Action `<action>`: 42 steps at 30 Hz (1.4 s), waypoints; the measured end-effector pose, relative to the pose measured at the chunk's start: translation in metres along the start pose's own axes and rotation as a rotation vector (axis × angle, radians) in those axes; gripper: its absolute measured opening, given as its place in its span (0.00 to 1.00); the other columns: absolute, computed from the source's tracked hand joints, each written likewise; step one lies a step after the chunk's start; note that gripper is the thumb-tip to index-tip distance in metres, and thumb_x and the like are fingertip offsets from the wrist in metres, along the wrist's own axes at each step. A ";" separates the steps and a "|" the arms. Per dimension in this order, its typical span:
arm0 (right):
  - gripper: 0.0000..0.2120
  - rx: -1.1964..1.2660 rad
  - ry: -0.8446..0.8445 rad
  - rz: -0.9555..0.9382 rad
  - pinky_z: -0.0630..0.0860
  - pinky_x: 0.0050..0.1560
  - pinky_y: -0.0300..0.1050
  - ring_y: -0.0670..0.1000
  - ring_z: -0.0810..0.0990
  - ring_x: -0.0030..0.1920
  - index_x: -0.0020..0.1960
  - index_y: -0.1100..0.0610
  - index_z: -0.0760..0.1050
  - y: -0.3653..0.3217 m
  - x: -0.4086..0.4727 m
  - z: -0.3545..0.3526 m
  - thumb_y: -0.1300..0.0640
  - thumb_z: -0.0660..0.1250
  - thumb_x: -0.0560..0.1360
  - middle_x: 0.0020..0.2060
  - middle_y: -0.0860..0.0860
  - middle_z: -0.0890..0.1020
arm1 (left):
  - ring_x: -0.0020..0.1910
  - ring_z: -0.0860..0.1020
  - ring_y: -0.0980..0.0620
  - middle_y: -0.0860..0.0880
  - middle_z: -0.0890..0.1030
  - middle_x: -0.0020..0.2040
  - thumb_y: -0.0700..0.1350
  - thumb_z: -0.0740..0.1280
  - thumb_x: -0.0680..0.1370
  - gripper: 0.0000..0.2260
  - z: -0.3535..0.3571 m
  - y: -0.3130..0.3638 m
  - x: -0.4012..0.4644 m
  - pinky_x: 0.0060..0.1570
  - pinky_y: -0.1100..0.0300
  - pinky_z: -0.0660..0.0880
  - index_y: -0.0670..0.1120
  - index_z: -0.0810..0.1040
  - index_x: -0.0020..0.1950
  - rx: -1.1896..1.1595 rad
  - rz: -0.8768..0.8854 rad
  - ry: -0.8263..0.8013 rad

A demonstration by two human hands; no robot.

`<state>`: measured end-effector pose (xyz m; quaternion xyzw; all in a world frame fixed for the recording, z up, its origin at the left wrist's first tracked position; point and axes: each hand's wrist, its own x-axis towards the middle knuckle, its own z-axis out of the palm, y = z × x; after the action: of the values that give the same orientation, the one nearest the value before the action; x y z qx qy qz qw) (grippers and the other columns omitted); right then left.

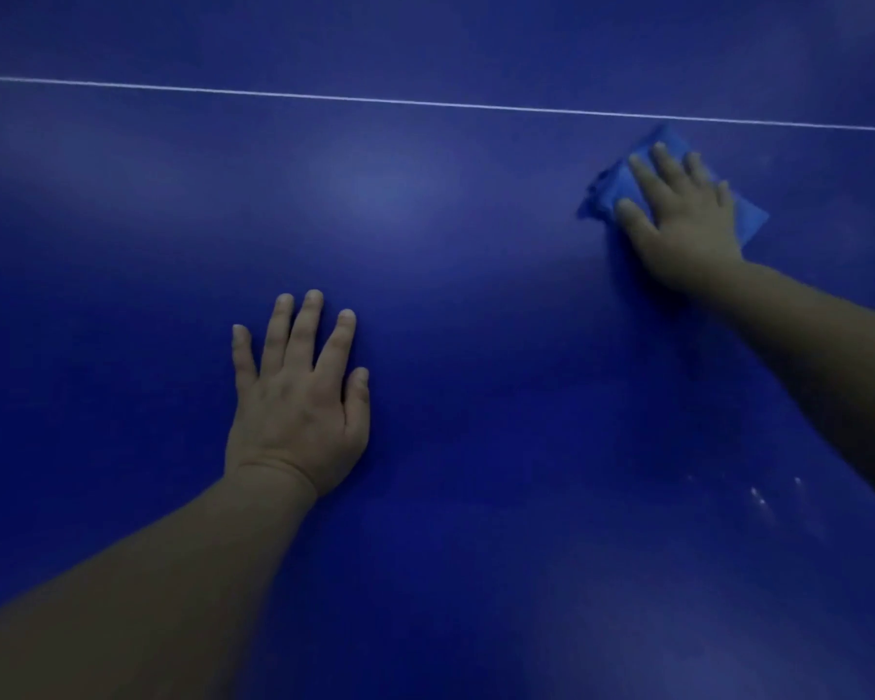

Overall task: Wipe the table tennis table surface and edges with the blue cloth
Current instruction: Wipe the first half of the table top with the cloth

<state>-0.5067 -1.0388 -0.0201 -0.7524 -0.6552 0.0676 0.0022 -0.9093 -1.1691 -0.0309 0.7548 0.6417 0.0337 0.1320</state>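
While fingers (670, 166) lie straight and spread, right hand (685, 229) presses flat on blue cloth (608, 192) at 2 o'clock, just below white line (425, 103). Left hand (296, 401) at 7 o'clock: fingers straight, slightly apart, palm down on table tennis table (476, 320), holding nothing. White specks (758, 497) at 4 o'clock.

Two bare arms with no sleeves, left hand (296, 396) with short round nails, no rings, no watch, right hand (683, 219) bare too, blurry, plump fingers (663, 161)
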 end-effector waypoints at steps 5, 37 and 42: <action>0.32 -0.014 0.037 -0.215 0.51 0.74 0.71 0.61 0.54 0.80 0.79 0.47 0.60 -0.070 -0.107 0.024 0.37 0.49 0.79 0.80 0.51 0.59 | 0.82 0.47 0.45 0.45 0.54 0.82 0.57 0.48 0.81 0.29 0.000 -0.001 0.002 0.78 0.38 0.40 0.48 0.59 0.81 -0.007 0.007 -0.007; 0.27 0.083 0.009 0.290 0.42 0.78 0.61 0.55 0.45 0.81 0.81 0.41 0.52 -0.110 -0.222 0.032 0.38 0.50 0.83 0.82 0.45 0.50 | 0.82 0.41 0.47 0.46 0.47 0.83 0.54 0.50 0.85 0.26 -0.016 -0.013 0.000 0.78 0.41 0.35 0.52 0.54 0.83 -0.090 0.096 -0.138; 0.27 0.122 -0.023 0.362 0.41 0.78 0.63 0.55 0.44 0.81 0.81 0.41 0.51 -0.104 -0.199 0.026 0.39 0.49 0.83 0.82 0.44 0.48 | 0.82 0.44 0.46 0.44 0.53 0.83 0.57 0.46 0.82 0.30 -0.018 -0.051 -0.094 0.77 0.43 0.35 0.47 0.56 0.82 -0.072 0.097 -0.055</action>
<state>-0.6383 -1.2228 -0.0163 -0.8557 -0.5037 0.1152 0.0282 -0.9783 -1.2506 -0.0145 0.7803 0.5990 0.0423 0.1749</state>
